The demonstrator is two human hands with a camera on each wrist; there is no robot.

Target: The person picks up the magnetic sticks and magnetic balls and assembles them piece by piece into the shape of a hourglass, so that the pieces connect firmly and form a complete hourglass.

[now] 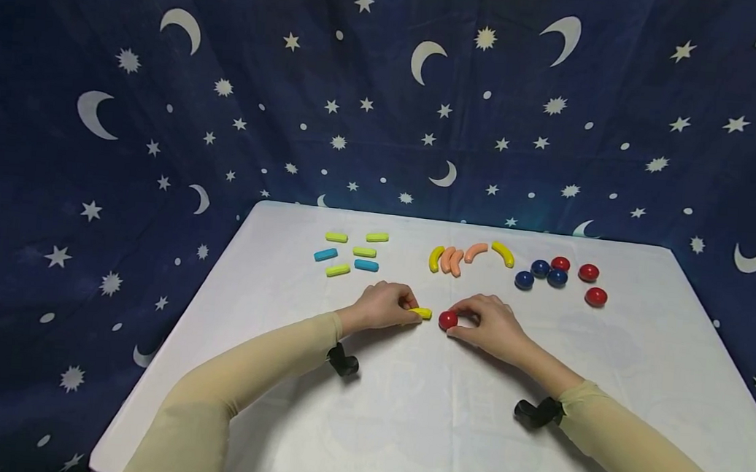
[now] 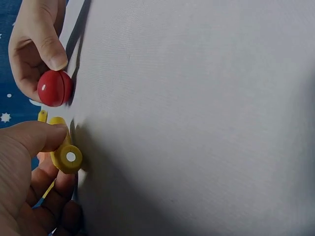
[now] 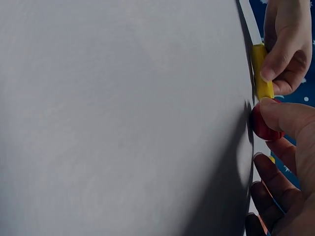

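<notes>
Over the middle of the white table, my left hand pinches a short yellow rod between thumb and fingers. A pale round spot shows on the rod's near end in the left wrist view. Facing it, my right hand holds a glossy red ball with a groove round it, gripped by thumb and fingers. In the head view a small gap separates rod and ball. The right wrist view has them overlapping, the thumb covering part of the ball.
Lime-green bars and blue bars lie at the back left. Behind the hands are curved yellow pieces and curved orange pieces. Dark blue balls and other red balls lie at the back right. A starry cloth hangs behind.
</notes>
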